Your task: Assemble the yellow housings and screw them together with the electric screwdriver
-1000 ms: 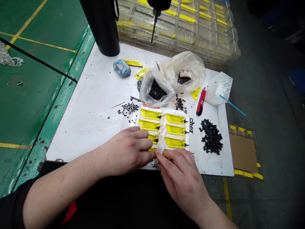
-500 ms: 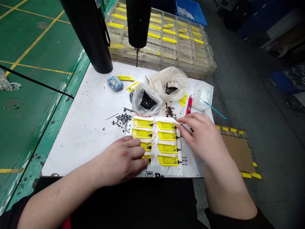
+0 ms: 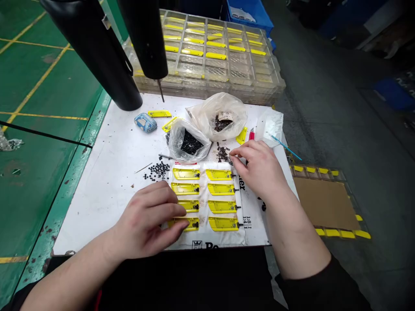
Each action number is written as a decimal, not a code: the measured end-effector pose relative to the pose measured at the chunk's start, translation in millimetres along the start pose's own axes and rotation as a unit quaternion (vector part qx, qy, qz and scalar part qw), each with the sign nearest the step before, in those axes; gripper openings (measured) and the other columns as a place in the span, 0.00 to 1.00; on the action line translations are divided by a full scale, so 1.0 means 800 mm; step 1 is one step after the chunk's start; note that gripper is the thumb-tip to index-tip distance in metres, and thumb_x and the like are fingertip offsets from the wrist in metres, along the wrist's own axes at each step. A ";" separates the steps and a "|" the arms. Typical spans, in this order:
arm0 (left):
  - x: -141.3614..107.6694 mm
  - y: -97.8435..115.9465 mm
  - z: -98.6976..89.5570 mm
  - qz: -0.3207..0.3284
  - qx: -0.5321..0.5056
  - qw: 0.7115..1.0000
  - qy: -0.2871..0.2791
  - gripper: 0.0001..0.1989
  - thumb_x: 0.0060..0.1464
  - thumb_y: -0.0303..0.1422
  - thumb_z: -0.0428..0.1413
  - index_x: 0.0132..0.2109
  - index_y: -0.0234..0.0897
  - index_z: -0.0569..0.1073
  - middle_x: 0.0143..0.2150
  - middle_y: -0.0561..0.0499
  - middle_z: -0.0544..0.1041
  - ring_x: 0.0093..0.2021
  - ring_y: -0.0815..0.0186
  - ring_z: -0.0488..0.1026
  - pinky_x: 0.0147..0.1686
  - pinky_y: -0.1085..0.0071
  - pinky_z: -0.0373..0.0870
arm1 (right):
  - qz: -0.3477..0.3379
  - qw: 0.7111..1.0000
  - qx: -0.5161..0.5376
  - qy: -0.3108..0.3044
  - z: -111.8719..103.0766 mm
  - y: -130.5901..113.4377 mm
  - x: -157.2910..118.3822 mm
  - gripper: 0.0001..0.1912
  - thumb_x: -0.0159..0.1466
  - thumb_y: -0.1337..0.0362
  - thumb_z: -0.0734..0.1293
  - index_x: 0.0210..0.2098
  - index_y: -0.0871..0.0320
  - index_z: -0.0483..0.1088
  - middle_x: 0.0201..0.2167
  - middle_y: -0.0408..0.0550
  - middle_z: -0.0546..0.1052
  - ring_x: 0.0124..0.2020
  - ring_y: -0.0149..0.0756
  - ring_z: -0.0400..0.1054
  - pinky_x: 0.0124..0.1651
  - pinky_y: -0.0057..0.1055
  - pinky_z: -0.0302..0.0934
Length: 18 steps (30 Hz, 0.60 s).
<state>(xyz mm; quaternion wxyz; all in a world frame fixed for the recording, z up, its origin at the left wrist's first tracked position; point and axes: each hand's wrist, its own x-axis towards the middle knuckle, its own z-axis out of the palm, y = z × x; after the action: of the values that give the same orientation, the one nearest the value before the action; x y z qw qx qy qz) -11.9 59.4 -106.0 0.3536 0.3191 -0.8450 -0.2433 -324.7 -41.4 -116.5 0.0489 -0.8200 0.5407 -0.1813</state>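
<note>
- Eight yellow plastic pieces lie in two columns on a white sheet, each seemingly already fitted with a black bit.
- Left hand: grip loose, fingers over the lowest left piece; cannot tell if holding it.
- Right hand: grip narrow, just beside a heap of small black bits; cannot tell if holding one.
- The sheet rests on the surface; a clear tray of more yellow pieces lies beyond.

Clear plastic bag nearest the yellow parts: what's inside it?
The clear plastic bag holds a heap of small black pieces; the film blurs their shape, and the heap's underside is hidden.
</note>
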 end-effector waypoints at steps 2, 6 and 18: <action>0.017 0.002 -0.005 -0.020 0.023 0.999 0.010 0.08 0.59 0.24 0.66 0.46 0.36 0.80 0.39 0.48 0.78 0.39 0.67 0.70 0.40 0.67 0.67 | 0.004 1.000 0.003 -0.010 0.001 0.001 0.001 0.09 0.73 0.63 0.71 0.45 0.58 0.84 0.44 0.51 0.81 0.50 0.51 0.72 0.58 0.47 0.64; 0.068 0.006 -0.011 -0.056 0.100 0.992 -0.045 0.05 0.66 0.33 0.63 0.41 0.37 0.81 0.38 0.49 0.77 0.41 0.65 0.72 0.42 0.66 0.68 | 0.016 0.999 -0.001 -0.051 0.002 0.001 0.002 0.08 0.72 0.62 0.73 0.46 0.57 0.84 0.44 0.51 0.81 0.51 0.52 0.71 0.58 0.49 0.63; 0.108 -0.036 0.015 -0.039 0.141 0.989 0.012 0.06 0.66 0.34 0.63 0.45 0.36 0.82 0.38 0.48 0.78 0.40 0.64 0.72 0.40 0.66 0.69 | 0.022 0.998 0.011 -0.049 0.006 0.001 0.004 0.07 0.73 0.65 0.72 0.46 0.56 0.84 0.45 0.50 0.81 0.50 0.50 0.71 0.56 0.48 0.65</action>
<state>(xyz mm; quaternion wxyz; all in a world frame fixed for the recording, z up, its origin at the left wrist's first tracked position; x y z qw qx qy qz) -57.7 -19.6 -94.0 0.3055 0.4009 -0.8536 -0.1317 -322.1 -45.4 -120.3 0.0885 -0.8150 0.5539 -0.1453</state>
